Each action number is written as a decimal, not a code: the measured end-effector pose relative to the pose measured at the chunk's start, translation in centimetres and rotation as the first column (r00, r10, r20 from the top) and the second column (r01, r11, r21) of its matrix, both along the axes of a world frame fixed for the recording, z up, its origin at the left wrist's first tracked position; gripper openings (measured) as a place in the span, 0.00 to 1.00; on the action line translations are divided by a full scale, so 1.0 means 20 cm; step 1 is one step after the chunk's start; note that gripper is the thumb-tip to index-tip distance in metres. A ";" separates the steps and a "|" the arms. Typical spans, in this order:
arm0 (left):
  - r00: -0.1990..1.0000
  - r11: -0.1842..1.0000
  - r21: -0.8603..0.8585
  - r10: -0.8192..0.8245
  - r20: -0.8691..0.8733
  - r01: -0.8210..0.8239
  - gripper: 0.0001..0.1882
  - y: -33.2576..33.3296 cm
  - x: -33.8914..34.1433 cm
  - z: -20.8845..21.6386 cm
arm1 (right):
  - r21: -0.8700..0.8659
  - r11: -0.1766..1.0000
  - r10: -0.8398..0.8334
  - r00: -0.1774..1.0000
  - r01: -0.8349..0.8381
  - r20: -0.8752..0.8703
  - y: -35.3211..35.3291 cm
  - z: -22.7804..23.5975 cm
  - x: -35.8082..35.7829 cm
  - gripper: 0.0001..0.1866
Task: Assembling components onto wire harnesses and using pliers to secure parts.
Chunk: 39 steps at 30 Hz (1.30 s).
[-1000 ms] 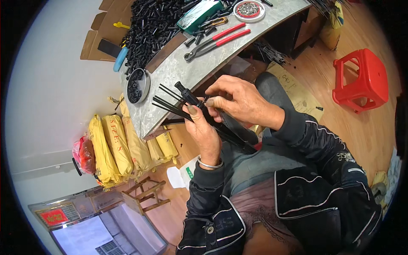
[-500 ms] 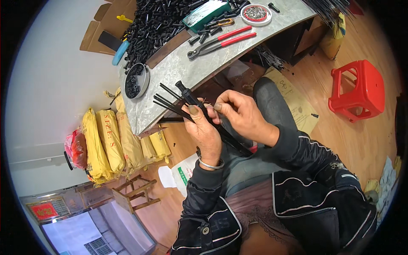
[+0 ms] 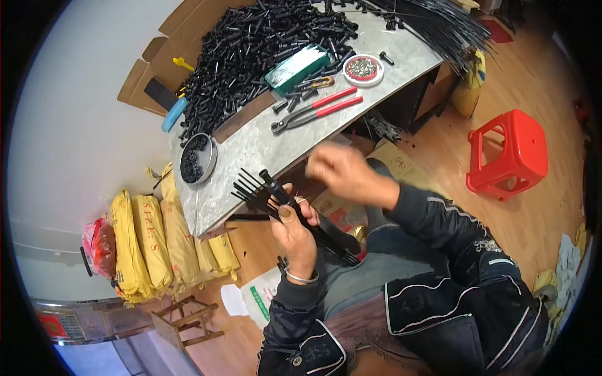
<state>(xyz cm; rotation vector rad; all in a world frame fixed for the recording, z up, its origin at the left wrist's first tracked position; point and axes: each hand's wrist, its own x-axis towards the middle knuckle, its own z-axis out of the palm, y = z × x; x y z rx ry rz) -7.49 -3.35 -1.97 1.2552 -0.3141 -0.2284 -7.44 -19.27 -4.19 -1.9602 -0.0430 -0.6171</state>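
In my left hand point(image 3: 296, 238) is a bundle of thin black rods point(image 3: 249, 188) together with a black ribbed tubular fitting point(image 3: 271, 182). Its fingers wrap round them, thumb on the near side. The rods' upper ends fan out past the fitting, and their lower ends slant down to my lap. Fine light strands point(image 3: 298, 199) stick out beside the fingers. Apart from the bundle, my right hand point(image 3: 352, 175) is raised to its right, below the red-handled pincers point(image 3: 337, 108). Motion smears its fingers, so I cannot make out anything in them.
On the grey table point(image 3: 251, 150) lie a large heap of black tubular parts point(image 3: 269, 44), a green box point(image 3: 305, 77) of white strips, a dish point(image 3: 364, 83) of small metal pieces and a bowl point(image 3: 214, 160) of black pieces. A red stool point(image 3: 530, 143) and yellow sacks point(image 3: 150, 238) stand around.
My right hand has pulled away from the bundle, up and to the right. The view has shifted, so the table sits lower in it. My left hand keeps its hold.
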 end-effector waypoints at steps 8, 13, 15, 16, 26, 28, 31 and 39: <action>0.989 0.995 -0.071 -0.081 -0.125 0.073 0.27 0.07 0.03 -0.02 | -0.814 0.534 -0.140 0.973 0.230 0.183 -0.42 0.02 0.33 0.14; 0.986 0.999 -0.029 -0.020 -0.166 0.016 0.27 0.11 0.08 -0.06 | -0.835 0.526 0.043 0.975 0.161 0.216 -0.46 0.05 0.38 0.12; 0.984 0.998 -0.009 0.066 -0.166 -0.069 0.27 0.14 0.09 -0.07 | -0.707 0.693 0.005 0.980 0.141 0.200 -0.40 0.10 0.33 0.12; 0.980 0.997 -0.014 0.075 -0.184 -0.079 0.27 0.15 0.10 -0.08 | -0.554 0.832 -0.004 0.999 0.032 0.051 -0.37 0.16 0.26 0.14; 0.984 0.995 0.014 0.098 -0.150 -0.097 0.27 0.12 0.11 -0.08 | -0.530 0.844 0.065 0.997 -0.079 -0.044 -0.11 0.11 -0.25 0.24; 0.984 0.997 -0.001 0.079 -0.162 -0.080 0.28 0.12 0.10 -0.08 | -0.546 0.836 0.052 0.998 -0.053 -0.018 -0.11 0.13 -0.26 0.24; 0.986 0.996 0.018 0.086 -0.140 -0.084 0.27 0.12 0.09 -0.08 | -0.592 0.805 0.059 0.998 -0.050 -0.005 -0.12 0.15 -0.25 0.25; 0.986 0.995 0.028 0.098 -0.137 -0.095 0.25 0.13 0.09 -0.08 | -0.439 0.838 0.223 0.937 -0.325 -0.268 -0.12 0.15 -0.29 0.16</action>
